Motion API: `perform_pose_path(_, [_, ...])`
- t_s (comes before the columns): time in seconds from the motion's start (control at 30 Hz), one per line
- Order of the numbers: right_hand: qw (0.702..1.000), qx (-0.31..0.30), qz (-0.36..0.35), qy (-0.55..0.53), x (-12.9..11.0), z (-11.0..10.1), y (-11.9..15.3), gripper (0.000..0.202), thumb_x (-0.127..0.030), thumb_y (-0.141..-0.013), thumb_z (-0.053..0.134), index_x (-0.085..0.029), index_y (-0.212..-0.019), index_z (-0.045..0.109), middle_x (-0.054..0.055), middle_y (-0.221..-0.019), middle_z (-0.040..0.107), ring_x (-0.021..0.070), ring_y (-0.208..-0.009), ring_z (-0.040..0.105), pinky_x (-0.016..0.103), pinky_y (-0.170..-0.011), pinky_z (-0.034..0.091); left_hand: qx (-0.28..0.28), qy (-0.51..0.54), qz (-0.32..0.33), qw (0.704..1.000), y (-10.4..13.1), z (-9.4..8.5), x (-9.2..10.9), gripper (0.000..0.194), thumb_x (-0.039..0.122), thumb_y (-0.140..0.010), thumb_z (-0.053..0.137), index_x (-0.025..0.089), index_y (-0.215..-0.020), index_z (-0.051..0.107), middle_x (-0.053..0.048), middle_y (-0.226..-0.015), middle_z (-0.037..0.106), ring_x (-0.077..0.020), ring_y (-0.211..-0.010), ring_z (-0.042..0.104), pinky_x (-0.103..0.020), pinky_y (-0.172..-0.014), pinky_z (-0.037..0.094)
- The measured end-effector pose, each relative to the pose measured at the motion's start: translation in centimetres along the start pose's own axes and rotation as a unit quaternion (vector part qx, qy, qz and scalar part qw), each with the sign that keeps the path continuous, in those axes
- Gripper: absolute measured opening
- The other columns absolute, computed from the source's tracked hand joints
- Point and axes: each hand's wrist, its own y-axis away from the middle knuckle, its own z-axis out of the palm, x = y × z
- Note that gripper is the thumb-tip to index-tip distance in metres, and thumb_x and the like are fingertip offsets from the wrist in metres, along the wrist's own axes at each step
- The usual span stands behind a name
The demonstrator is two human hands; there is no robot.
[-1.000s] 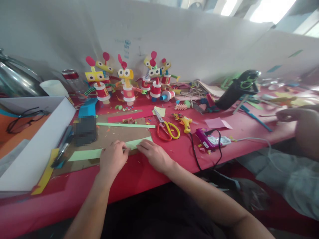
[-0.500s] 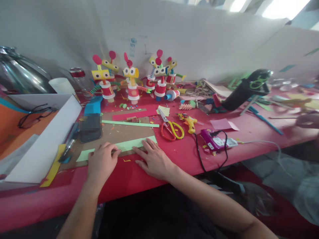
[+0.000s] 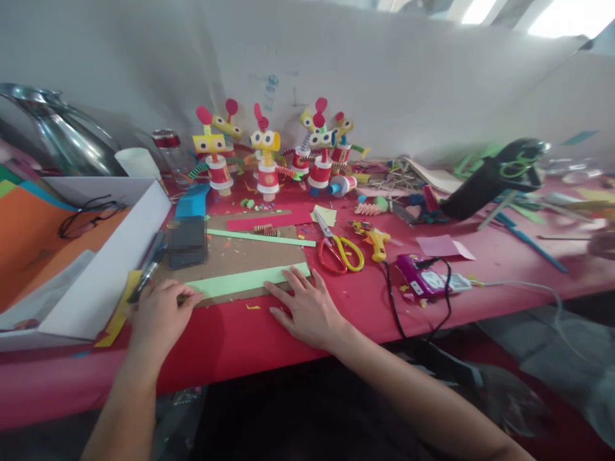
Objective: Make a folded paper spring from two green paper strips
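A wide light-green paper strip (image 3: 235,282) lies along the near edge of a brown cardboard sheet (image 3: 240,259). Its left end is in my left hand (image 3: 161,320), whose thumb and fingers are pinched together and hide that end. My right hand (image 3: 314,314) rests open on the strip's right end, fingers spread and pressing down. Farther back on the cardboard are a thin green strip (image 3: 259,238) and a small paper spring (image 3: 266,230). Red-and-yellow scissors (image 3: 341,250) lie just beyond my right hand, blades pointing away.
Several paper-cup figures (image 3: 266,173) stand at the back. On the left are a white box (image 3: 129,256), a dark phone-like slab (image 3: 187,243) and a pen (image 3: 148,272). A yellow glue gun (image 3: 377,243), its cord and a purple power strip (image 3: 418,275) lie right. Another person's hand (image 3: 603,245) is far right.
My left hand has slid left along the green strip to its left end. The right hand stays on the right end. The whole view has shifted slightly.
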Motion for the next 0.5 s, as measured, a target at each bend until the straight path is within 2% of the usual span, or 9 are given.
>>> perform_pose_path(0.13, [1.000,-0.009,0.023,0.011,-0.2,-0.3,0.1,0.049,-0.053,-0.093,0.027,-0.037,-0.138,0.038,0.011,-0.144,0.038,0.0303,-0.134,0.031,0.060,-0.107,0.012,0.019,-0.030,-0.017,0.999,0.0,-0.2,-1.1,0.029,0.046,-0.080,0.049,0.023,-0.067,0.059,-0.009,-0.089,0.064,-0.0304,-0.088,0.053,-0.041,-0.071,0.038])
perform_pose_path(0.27, [0.999,-0.013,0.031,0.019,-0.4,-0.1,0.1,0.049,-0.054,-0.093,0.027,-0.038,-0.139,0.036,0.012,-0.147,0.033,0.0315,-0.135,0.029,0.063,-0.106,0.006,0.003,0.036,0.048,0.998,-0.1,-0.5,-2.1,0.027,0.042,-0.081,0.045,0.022,-0.066,0.054,-0.008,-0.081,0.062,-0.0260,-0.083,0.055,-0.037,-0.076,0.040])
perform_pose_path(0.37, [0.999,-0.016,0.031,0.022,-0.4,0.3,0.1,0.050,-0.053,-0.093,0.027,-0.037,-0.140,0.033,0.012,-0.149,0.031,0.0323,-0.136,0.027,0.064,-0.106,0.005,-0.019,0.073,0.086,0.993,-0.2,-0.8,-2.9,0.022,0.038,-0.080,0.045,0.022,-0.069,0.055,-0.007,-0.081,0.062,-0.0246,-0.084,0.056,-0.035,-0.080,0.041])
perform_pose_path(0.5, [0.999,-0.016,0.030,0.023,-0.4,0.7,0.1,0.051,-0.053,-0.093,0.027,-0.037,-0.142,0.030,0.013,-0.150,0.028,0.0334,-0.137,0.026,0.065,-0.105,0.006,-0.045,0.065,0.074,0.994,-0.5,-1.1,-3.4,0.021,0.035,-0.081,0.042,0.022,-0.071,0.055,-0.007,-0.082,0.064,-0.0242,-0.083,0.056,-0.034,-0.078,0.040])
